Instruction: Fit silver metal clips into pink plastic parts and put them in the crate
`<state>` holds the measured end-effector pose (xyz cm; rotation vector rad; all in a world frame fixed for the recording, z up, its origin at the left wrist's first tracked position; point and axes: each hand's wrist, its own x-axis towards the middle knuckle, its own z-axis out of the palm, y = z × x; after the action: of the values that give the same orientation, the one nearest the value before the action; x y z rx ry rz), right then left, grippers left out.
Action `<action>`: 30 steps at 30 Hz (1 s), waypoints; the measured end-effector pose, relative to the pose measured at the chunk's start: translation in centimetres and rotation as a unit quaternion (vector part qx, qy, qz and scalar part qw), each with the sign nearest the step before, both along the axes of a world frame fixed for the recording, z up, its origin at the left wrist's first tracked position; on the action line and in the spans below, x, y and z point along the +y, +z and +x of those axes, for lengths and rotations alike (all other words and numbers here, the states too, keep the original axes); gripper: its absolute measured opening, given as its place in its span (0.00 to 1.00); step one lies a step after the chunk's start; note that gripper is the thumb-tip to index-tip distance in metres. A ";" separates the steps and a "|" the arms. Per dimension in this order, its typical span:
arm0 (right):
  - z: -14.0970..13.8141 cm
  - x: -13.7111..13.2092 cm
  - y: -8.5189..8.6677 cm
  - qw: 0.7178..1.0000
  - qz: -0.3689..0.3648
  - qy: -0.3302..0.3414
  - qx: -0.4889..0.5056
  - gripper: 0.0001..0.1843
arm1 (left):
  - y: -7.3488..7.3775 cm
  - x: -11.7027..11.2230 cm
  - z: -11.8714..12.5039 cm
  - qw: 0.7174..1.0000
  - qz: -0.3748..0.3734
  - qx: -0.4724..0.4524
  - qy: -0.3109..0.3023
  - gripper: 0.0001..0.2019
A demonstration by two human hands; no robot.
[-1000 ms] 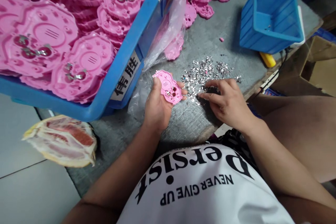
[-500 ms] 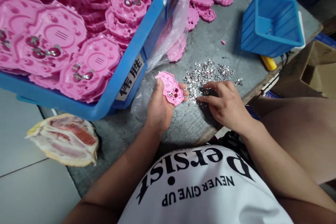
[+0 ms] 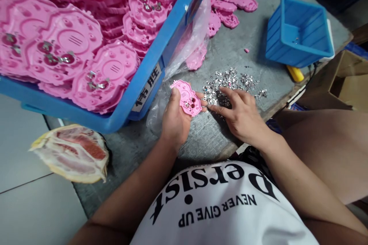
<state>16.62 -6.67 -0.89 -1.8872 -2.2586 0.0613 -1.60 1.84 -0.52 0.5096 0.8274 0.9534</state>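
My left hand (image 3: 176, 119) grips a pink plastic toy shell (image 3: 187, 97), thumb on its edge and fingers beneath. The shell's inner face is up, with round holes and a shiny metal piece at its lower end. To its right, a scattered pile of small silver metal contacts (image 3: 227, 80) lies on the grey tabletop. My right hand (image 3: 243, 113) is over the near side of that pile, palm down, index finger and thumb stretched apart. Its thumb tip comes close to the left hand's fingertips. No piece shows between the right fingers.
A large blue crate (image 3: 115, 120) heaped with pink shells (image 3: 77, 42) fills the upper left. Clear plastic film (image 3: 184, 55) hangs by it. Further back right stands a small blue bin (image 3: 299, 34). A cut pomelo (image 3: 71, 153) lies lower left; a cardboard box (image 3: 345, 80) is at right.
My right hand has shifted a little left over the metal pieces, its thumb nearer the shell. My left hand still holds the shell. The whole view has shifted slightly.
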 end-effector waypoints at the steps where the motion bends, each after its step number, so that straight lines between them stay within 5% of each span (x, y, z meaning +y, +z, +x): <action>1: 0.0 0.0 0.0 1.000 -0.004 0.009 0.003 0.23 | 0.0 0.0 0.0 1.000 -0.001 0.000 0.000 0.19; 10: 0.5 0.2 -1.1 0.999 0.023 -0.044 0.016 0.30 | 0.0 0.1 -0.1 1.000 0.006 0.000 0.006 0.19; 25: 0.1 0.8 -1.2 0.998 0.047 -0.009 0.040 0.20 | 0.1 0.5 -0.1 1.000 0.002 0.018 0.019 0.23; 30: -0.3 0.8 0.1 0.985 0.094 0.015 0.146 0.19 | 0.1 0.2 -0.4 1.000 0.024 0.005 -0.002 0.22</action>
<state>16.32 -5.86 -0.80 -1.6303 -2.0191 0.1173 -2.03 2.02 -0.43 0.5572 0.8130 0.9697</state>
